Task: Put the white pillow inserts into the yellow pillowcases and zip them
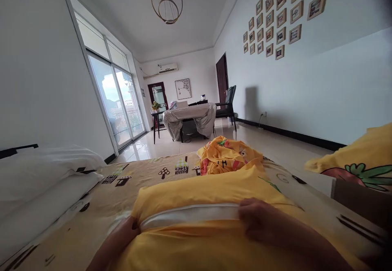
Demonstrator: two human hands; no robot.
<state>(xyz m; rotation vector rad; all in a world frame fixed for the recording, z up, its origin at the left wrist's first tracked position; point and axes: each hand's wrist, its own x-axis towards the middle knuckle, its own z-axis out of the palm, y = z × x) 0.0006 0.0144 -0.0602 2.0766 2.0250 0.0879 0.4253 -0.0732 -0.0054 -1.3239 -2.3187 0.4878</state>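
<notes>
Two hands: gripping a yellow pillowcase on the bed.
Right hand: fingers pinching its open edge.
Left hand: fingers hidden; grip unclear.

Two bare hands are seen at the lower edge of the view. The left hand is shown only in part, with a bare forearm behind it. The right hand is shown more fully, fingers unadorned; no sleeve, ring or watch is visible on either arm.
</notes>
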